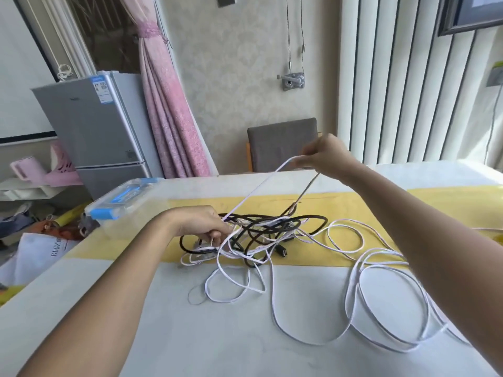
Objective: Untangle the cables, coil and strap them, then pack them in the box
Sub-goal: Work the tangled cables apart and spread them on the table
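A tangle of black cable (272, 227) and white cable (353, 295) lies on the table (190, 336), across a yellow runner (381, 208). My left hand (201, 224) grips strands at the left side of the tangle, fingers curled down on them. Raised above the table's far side, my right hand (324, 156) pinches a loop of white cable that runs taut down into the knot. Loose white loops spread over the table to the right. A clear plastic box (125, 200) with a blue-latched lid stands at the table's left edge, closed.
A grey chair (280, 142) stands behind the table's far edge. A small silver fridge (92, 126) and a pink curtain (168, 104) are beyond the table on the left. Bags and clutter lie on the floor at left.
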Demonstrator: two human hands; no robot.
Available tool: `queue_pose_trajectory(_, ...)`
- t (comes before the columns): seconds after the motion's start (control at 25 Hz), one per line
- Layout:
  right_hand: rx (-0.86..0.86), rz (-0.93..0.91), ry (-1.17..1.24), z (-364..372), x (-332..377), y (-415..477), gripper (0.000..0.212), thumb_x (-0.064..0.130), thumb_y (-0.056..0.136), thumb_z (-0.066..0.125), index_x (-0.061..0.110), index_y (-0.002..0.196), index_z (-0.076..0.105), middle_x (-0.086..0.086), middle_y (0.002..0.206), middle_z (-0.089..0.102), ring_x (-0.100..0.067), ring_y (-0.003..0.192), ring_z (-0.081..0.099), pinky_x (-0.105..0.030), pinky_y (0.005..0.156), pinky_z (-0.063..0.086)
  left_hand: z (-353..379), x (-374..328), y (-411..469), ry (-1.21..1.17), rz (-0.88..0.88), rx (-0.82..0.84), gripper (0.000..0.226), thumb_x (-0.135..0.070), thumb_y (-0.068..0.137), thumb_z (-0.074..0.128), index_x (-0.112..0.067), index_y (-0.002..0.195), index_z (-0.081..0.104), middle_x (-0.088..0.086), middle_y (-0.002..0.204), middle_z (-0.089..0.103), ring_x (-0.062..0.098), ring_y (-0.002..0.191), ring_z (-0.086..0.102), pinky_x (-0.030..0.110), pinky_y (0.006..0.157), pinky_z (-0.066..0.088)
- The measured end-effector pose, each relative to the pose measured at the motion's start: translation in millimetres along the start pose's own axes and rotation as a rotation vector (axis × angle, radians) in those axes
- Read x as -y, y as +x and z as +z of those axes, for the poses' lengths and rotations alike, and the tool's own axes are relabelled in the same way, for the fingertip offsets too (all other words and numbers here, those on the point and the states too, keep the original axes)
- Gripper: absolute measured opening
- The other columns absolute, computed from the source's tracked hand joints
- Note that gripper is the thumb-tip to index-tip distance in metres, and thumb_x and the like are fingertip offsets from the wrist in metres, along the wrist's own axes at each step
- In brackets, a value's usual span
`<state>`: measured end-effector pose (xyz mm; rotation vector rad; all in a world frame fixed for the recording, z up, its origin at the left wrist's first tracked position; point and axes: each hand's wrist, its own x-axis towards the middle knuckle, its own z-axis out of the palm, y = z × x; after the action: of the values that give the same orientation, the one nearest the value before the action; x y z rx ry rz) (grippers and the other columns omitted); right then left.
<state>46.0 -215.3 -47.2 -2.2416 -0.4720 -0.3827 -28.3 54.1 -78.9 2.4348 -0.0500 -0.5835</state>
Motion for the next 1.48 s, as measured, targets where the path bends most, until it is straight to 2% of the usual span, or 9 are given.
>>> queue_pose_trajectory(0.16, -0.116, 0.078, 0.245, -3.1, -1.3, 13.2, 0.030, 0.031, 0.077, 0.078, 0.016, 0.057, 0.061, 0.011, 0.044, 0.043, -0.003, 0.042, 0.035, -0.012, 0.046, 0.032, -20.6, -2.2, -3.8, -0.267, 0.161, -0.292, 0.036, -0.019, 0.099, 0.047, -0.008, 0.066, 0.051, 0.003, 0.052, 0.061, 0.005, 0.041, 0.051, 0.012, 0.044, 0.042)
queue_pose_trajectory(0.28, -0.001, 0.106, 0.307, -0.3, -4.0, 19.3, 0.023, 0.024, 0.083, 0.073, 0.003, 0.091, 0.073, -0.017, 0.077, 0.068, -0.019, 0.067, 0.062, -0.016, 0.068, 0.051, -17.6, -0.9, 7.8, -0.625, 0.107, -0.407, 0.032, -0.024, 0.102, 0.040, -0.010, 0.075, 0.050, 0.000, 0.043, 0.050, 0.004, 0.030, 0.033, 0.011, 0.030, 0.024)
queue_pose_trajectory(0.4, -0.037, 0.075, 0.107, 5.2, -2.1, 1.4, 0.022, 0.022, 0.085, 0.070, 0.003, 0.078, 0.063, -0.008, 0.061, 0.059, -0.015, 0.051, 0.051, -0.019, 0.048, 0.041, -13.0, 10.0, 22.0, -1.157, 0.056, -0.360, 0.024, -0.023, 0.103, 0.036, -0.012, 0.089, 0.053, 0.002, 0.047, 0.054, -0.001, 0.027, 0.026, 0.009, 0.026, 0.017)
queue_pose_trajectory(0.52, 0.344, 0.135, -0.006, 15.7, 1.4, -29.2, 0.036, 0.038, 0.088, 0.064, 0.007, 0.070, 0.067, -0.002, 0.058, 0.064, -0.013, 0.047, 0.055, -0.018, 0.049, 0.043, -15.5, 18.1, 34.3, -1.431, 0.107, -0.383, 0.014, -0.020, 0.099, 0.047, -0.021, 0.106, 0.059, 0.008, 0.058, 0.063, 0.000, 0.031, 0.033, 0.008, 0.026, 0.020)
queue_pose_trajectory(0.8, 0.541, 0.042, -0.120, 67.8, -19.2, -67.2, 0.017, 0.028, 0.081, 0.073, 0.013, 0.088, 0.074, 0.005, 0.070, 0.064, 0.005, 0.044, 0.050, -0.015, 0.051, 0.040, -24.1, 0.0, 26.8, -0.431, -0.034, -0.590, 0.027, -0.033, 0.095, 0.054, -0.011, 0.106, 0.064, 0.004, 0.072, 0.054, 0.007, 0.043, 0.027, 0.014, 0.036, 0.019)
queue_pose_trajectory(0.92, 0.558, 0.044, -0.169, 76.2, -26.0, -69.5, 0.015, 0.029, 0.087, 0.066, 0.018, 0.084, 0.076, 0.003, 0.064, 0.061, -0.003, 0.050, 0.045, -0.017, 0.049, 0.034, -3.2, -18.0, 14.7, -0.136, 0.060, -0.416, 0.042, -0.057, 0.079, 0.067, -0.019, 0.098, 0.064, -0.002, 0.084, 0.062, 0.011, 0.064, 0.046, 0.023, 0.058, 0.036)
queue_pose_trajectory(1.16, 0.353, 0.041, 0.283, 48.2, -19.9, -72.7, 0.020, 0.020, 0.094, 0.058, 0.014, 0.083, 0.074, 0.005, 0.071, 0.067, -0.005, 0.049, 0.040, -0.014, 0.049, 0.035, 48.4, -26.6, 35.5, 0.238, 0.124, -0.487, 0.044, -0.038, 0.069, 0.081, -0.017, 0.094, 0.051, -0.007, 0.087, 0.057, 0.013, 0.081, 0.054, 0.026, 0.063, 0.039)
queue_pose_trajectory(1.32, 0.208, 0.050, 0.494, 2.6, -31.4, -67.6, 0.021, 0.017, 0.094, 0.056, 0.013, 0.081, 0.071, -0.002, 0.077, 0.067, -0.008, 0.047, 0.034, -0.015, 0.044, 0.027, 48.9, -11.8, 49.7, 0.300, 0.059, -0.601, 0.037, -0.036, 0.078, 0.073, -0.009, 0.096, 0.056, 0.002, 0.090, 0.059, 0.024, 0.088, 0.056, 0.031, 0.069, 0.039)
queue_pose_trajectory(1.48, -0.369, 0.290, 0.313, -31.7, -68.0, -57.2, 0.021, 0.019, 0.090, 0.054, 0.017, 0.076, 0.069, 0.001, 0.064, 0.052, -0.007, 0.043, 0.034, -0.020, 0.043, 0.025, 44.3, 0.4, 58.0, -0.015, 0.072, -0.672, 0.035, -0.041, 0.081, 0.069, -0.007, 0.085, 0.062, 0.005, 0.075, 0.064, 0.025, 0.074, 0.059, 0.034, 0.069, 0.043)
